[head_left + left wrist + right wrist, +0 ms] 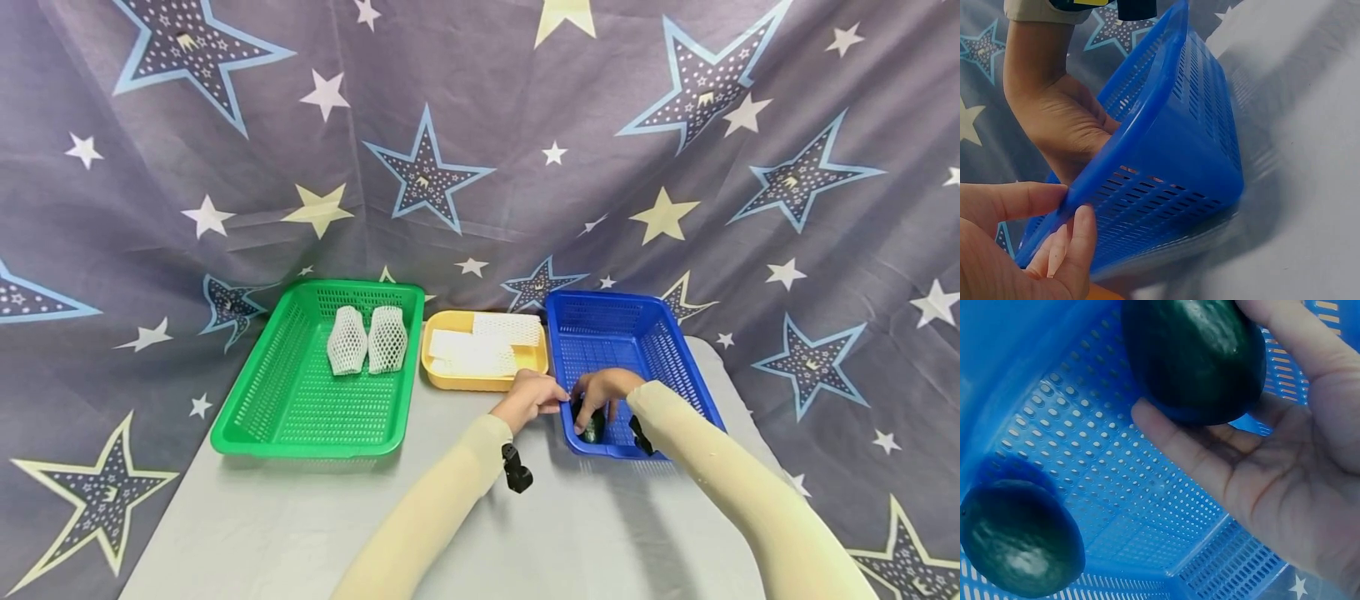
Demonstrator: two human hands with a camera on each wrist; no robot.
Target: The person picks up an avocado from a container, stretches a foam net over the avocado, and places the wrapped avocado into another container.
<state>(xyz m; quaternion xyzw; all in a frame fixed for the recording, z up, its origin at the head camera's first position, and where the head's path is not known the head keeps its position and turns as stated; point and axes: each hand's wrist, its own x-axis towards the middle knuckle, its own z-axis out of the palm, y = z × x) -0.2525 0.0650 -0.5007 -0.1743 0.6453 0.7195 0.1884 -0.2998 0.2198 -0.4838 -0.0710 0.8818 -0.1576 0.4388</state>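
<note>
My right hand (609,388) reaches down into the blue basket (678,367) near its front left corner. In the right wrist view, thumb and fingers are curled round a dark green avocado (1194,359). A second avocado (1022,540) lies apart from the hand, on the basket's bottom near its wall. My left hand (531,396) pinches the basket's left rim; the left wrist view shows the thumb (1272,312) of the other hand hidden, with the left thumb (1029,199) on one side of the rim and fingers on the other.
Left of the blue basket, a small yellow basket (468,384) holds several flat white foam net sleeves (476,350). Farther left stands a green basket (315,451) with two white net-wrapped items (367,340) at its back. A star-patterned cloth hangs behind the grey-white table (300,517).
</note>
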